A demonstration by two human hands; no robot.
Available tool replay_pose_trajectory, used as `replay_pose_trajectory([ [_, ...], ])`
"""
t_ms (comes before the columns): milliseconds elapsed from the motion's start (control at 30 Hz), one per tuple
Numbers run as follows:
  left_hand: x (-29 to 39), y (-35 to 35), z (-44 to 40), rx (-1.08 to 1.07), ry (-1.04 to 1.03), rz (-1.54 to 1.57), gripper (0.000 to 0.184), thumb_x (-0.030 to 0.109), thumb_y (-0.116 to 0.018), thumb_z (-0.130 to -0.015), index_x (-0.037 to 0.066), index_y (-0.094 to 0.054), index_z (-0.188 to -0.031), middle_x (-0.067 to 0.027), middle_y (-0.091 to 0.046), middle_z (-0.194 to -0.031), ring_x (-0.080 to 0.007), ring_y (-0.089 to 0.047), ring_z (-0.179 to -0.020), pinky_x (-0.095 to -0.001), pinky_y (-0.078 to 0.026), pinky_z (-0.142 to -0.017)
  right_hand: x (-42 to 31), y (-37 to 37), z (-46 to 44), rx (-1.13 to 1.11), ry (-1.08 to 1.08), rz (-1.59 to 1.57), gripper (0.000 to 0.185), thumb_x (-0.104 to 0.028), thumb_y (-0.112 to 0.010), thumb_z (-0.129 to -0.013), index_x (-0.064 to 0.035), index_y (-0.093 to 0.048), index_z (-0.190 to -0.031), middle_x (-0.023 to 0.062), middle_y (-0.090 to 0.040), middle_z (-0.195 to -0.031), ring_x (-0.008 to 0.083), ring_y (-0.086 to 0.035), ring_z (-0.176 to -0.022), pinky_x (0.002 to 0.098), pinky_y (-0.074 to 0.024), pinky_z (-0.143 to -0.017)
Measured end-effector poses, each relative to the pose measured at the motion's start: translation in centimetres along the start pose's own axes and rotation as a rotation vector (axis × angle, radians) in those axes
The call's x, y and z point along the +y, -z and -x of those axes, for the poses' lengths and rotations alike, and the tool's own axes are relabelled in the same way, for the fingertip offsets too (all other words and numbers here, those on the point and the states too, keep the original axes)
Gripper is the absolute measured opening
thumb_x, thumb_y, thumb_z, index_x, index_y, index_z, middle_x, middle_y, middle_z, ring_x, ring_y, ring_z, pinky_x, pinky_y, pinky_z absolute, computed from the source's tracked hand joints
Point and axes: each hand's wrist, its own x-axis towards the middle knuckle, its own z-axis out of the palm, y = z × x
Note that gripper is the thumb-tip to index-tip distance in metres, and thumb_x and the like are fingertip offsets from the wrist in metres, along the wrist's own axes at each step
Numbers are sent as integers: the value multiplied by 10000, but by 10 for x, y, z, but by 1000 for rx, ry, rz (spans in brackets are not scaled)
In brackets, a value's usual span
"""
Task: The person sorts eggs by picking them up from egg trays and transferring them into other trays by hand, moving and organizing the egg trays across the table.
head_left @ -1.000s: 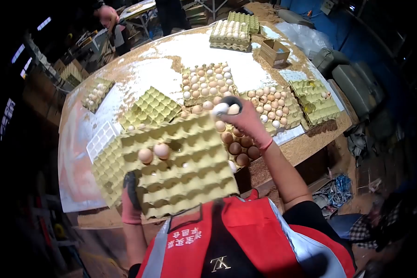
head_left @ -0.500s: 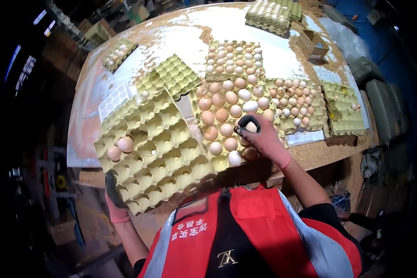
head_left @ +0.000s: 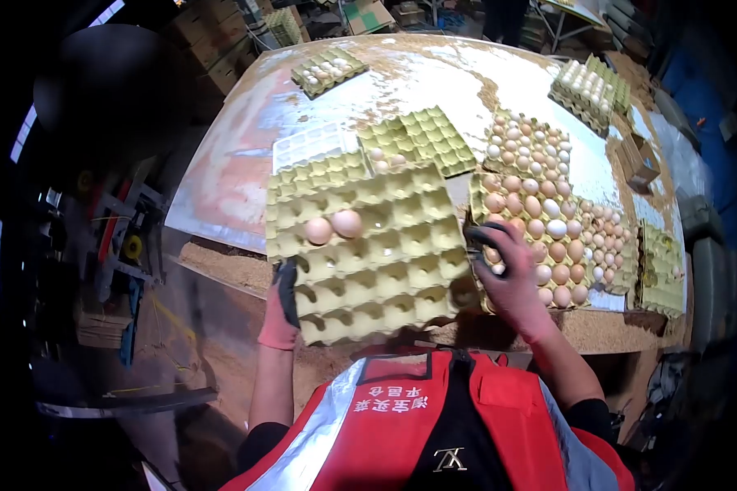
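Observation:
My left hand [head_left: 283, 304], in a dark-palmed pink glove, grips the left edge of a yellowish pulp egg tray [head_left: 377, 282], tilted toward me. Two brown eggs [head_left: 333, 227] sit side by side near its upper left; its other visible cups hold no eggs. My right hand [head_left: 512, 274], gloved alike, is over the left side of a tray filled with brown and white eggs [head_left: 555, 229]. Its thumb and fingers curve apart, with eggs showing in the gap. No egg is clearly gripped, and part of the palm is hidden.
Behind the held tray lie a white plastic tray [head_left: 309, 145] and pulp trays [head_left: 434, 139]. More egg-filled trays [head_left: 528, 146] extend right. A stack of egg trays [head_left: 585, 94] and a cardboard box [head_left: 637, 162] stand far right. Sawdust covers parts of the table [head_left: 237, 176].
The view has swung left. My right hand has moved from the middle of the full tray to its left side; the egg seen in it earlier is not clearly visible. My left hand keeps its tray.

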Motion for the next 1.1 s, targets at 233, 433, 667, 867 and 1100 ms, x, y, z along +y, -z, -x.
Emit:
replay_pose_trajectory([
  [233, -12, 21, -17, -70, -470, -399, 381, 250, -459, -1031, -13, -526, -1298, -106, -601, -1142, -181, -573, -1023, -328, -491, -844, -49, -157, -67, -343, 353, 371, 545, -99, -720, -744, -89, -517, -1250, 156, -567, -1143, 324, -537, -1120, 439, -448, -949],
  [433, -10, 51, -21, -80, -326, -204, 385, 333, -451, -1031, 21, -558, -1230, -58, -601, -1080, -124, -587, -881, -262, -490, -708, -61, -165, -72, -254, -115, -359, 376, -38, -700, -758, -48, -568, -1111, 84, -605, -1027, 166, -610, -953, 278, -504, -845],
  [667, 2, 50, -22, -182, 228, 375, 334, 359, -519, -1002, 82, -574, -1180, 6, -600, -948, -91, -591, -723, -235, -485, -585, -99, -209, -89, -649, 84, 688, 282, -181, -666, -827, -36, -648, -1068, 160, -604, -1082, 267, -673, -901, 331, -560, -760],
  [867, -35, 58, -37, -196, 178, 383, 359, 275, -488, -1018, 26, -545, -1270, -83, -573, -1154, -213, -596, -1017, -332, -501, -861, -80, -215, -79, -500, 158, 540, 263, -222, -684, -773, -82, -640, -991, 181, -590, -1015, 282, -681, -823, 379, -538, -711],
  [1100, -13, 68, -70, -289, 32, 119, 422, 277, -427, -1025, -19, -529, -1309, -94, -568, -1259, -189, -525, -1158, -341, -405, -1011, -70, -89, -58, -265, -337, -792, 457, -155, -800, -745, -21, -609, -1138, 21, -660, -972, 78, -608, -833, 234, -526, -710],
])
